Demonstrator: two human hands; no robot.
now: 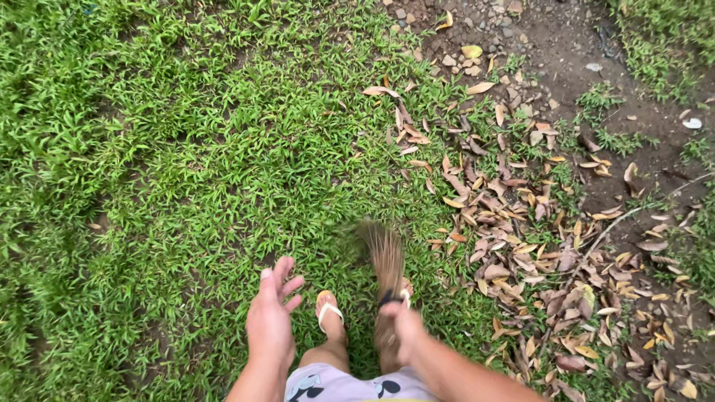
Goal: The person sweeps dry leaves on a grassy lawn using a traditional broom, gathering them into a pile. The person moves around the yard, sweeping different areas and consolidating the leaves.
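Item: stick broom [385, 257] — a bundle of thin brown bristles, bound by a dark band near the grip, blurred as if mid-stroke. Its fanned tip lies on the grass [186, 171] at about 12 o'clock from the person's feet, just left of the leaf pile.

Right hand [402, 324] — closed around the bound end of the broom, knuckles up, forearm entering from 5 o'clock.

Left hand [269, 316] — open, fingers loosely spread, holding nothing, hanging over the grass at 7 o'clock from the broom tip and well apart from it.

Feet: two sandals; the left sandal [328, 307] shows pale straps, the right is mostly hidden behind the broom.

Dry leaves [514, 223] — brown and yellow, spread in a band from 1 o'clock to 4 o'clock of the broom, thickest at 3 o'clock, thinning toward the bare soil and pebbles [477, 45] at 1 o'clock.

Handling note, by judgement: the stroke seems best kept low and short, the bristle tips brushing the grass rather than digging in, driven toward 2 o'clock so strays join the existing pile. Strokes should overlap; leaves caught among the blades may need a second light flick. The feet are best kept behind the bristles, the free hand clear for balance. A firm grip near the band should keep the fan from twisting.
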